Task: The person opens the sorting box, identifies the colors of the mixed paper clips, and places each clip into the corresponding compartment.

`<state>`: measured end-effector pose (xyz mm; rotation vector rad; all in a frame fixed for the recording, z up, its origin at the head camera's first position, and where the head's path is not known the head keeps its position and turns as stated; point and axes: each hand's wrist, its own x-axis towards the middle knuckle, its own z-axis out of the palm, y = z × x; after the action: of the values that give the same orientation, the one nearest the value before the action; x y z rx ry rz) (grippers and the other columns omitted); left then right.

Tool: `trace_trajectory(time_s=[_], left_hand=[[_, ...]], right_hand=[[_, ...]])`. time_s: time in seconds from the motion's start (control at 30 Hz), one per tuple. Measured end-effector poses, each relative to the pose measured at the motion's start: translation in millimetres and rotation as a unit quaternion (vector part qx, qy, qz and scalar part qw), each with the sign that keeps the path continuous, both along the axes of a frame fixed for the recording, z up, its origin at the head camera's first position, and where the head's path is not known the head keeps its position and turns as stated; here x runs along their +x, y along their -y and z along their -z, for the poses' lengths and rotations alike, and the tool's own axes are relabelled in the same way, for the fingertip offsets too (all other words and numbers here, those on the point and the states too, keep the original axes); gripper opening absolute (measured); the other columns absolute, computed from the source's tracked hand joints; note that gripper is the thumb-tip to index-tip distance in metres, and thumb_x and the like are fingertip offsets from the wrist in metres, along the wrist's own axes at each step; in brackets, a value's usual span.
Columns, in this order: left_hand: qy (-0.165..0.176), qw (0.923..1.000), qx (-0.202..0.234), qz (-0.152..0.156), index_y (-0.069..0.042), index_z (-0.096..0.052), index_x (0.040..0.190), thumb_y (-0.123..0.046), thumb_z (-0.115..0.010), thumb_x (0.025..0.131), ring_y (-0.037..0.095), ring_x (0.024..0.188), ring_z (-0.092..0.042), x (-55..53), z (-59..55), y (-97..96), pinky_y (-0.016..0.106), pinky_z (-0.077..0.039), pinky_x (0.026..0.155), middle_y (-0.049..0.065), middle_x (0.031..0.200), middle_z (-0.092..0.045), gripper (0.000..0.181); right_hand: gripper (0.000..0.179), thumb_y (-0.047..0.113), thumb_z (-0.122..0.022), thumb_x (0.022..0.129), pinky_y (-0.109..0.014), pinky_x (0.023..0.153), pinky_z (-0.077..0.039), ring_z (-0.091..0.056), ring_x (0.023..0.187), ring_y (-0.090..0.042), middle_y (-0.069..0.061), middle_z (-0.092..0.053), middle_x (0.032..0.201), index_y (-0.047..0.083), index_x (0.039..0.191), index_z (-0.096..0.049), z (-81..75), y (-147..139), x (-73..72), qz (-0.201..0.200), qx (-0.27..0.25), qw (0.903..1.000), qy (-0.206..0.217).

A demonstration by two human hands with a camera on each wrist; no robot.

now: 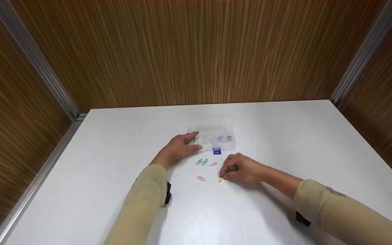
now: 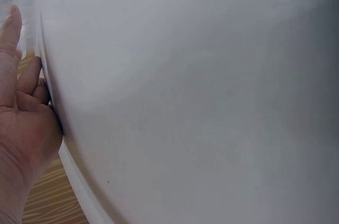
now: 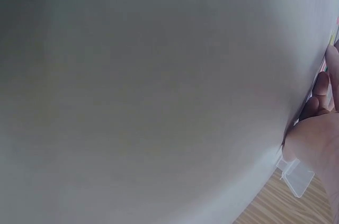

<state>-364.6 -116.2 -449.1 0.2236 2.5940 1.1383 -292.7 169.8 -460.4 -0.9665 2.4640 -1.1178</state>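
A clear plastic box (image 1: 208,147) stands on the white table with its lid (image 1: 215,123) raised at the back. My left hand (image 1: 179,146) holds the box's left end, thumb along the near side and fingers toward the far side. Thumb and fingertips of my right hand (image 1: 245,168) pinch a yellow paper clip (image 1: 220,180) at the tabletop, in front of the box. Two green paper clips (image 1: 199,162) lie side by side between the hands. Near them are a pink paper clip (image 1: 213,164) and a second pink paper clip (image 1: 201,178).
Blue pieces (image 1: 219,139) and red pieces (image 1: 229,138) sit in the box's right compartments. A dark blue latch (image 1: 217,151) hangs from its front. Wood-grain panels (image 1: 196,51) enclose the table (image 1: 121,136) at the back and sides.
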Motion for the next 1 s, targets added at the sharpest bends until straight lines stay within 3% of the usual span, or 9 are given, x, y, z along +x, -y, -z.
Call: trace_trajectory(time_s=[0.13, 0.37, 1.0], left_hand=[[0.007, 1.0, 0.0, -0.004, -0.046, -0.046, 0.16, -0.054, -0.076, 0.096, 0.024, 0.161, -0.022, 0.3, -0.2, 0.1, 0.049, -0.017, 0.13, -0.006, 0.171, -0.035, 0.071], [-0.019, 0.9994, 0.016, 0.024, -0.037, -0.046, 0.162, -0.05, -0.074, 0.098, 0.025, 0.161, -0.023, 0.7, 1.5, 3.0, 0.046, -0.017, 0.13, -0.001, 0.17, -0.037, 0.071], [0.001, 0.9997, 0.016, 0.019, -0.042, -0.044, 0.161, -0.052, -0.074, 0.098, 0.023, 0.162, -0.021, -2.6, -1.7, 2.8, 0.048, -0.015, 0.13, -0.006, 0.171, -0.035, 0.071]], right_hand=[[0.01, 0.01, -0.081, 0.094, -0.041, 0.097, -0.036, -0.057, 0.105, -0.02, 0.005, -0.071, 0.103, 0.017, 0.099, -0.085, -1.2, -0.2, 0.6, -0.001, -0.002, 0.9999, 0.014], [0.01, 0.011, -0.083, 0.092, -0.039, 0.095, -0.037, -0.057, 0.104, -0.018, 0.007, -0.07, 0.101, 0.018, 0.098, -0.085, -1.7, 1.3, 1.9, 0.001, 0.006, 1.0, 0.003], [0.01, 0.008, -0.078, 0.096, -0.04, 0.095, -0.036, -0.053, 0.102, -0.021, 0.005, -0.065, 0.098, 0.016, 0.091, -0.079, -5.6, 0.5, 0.8, -0.004, 0.004, 0.9999, 0.008]])
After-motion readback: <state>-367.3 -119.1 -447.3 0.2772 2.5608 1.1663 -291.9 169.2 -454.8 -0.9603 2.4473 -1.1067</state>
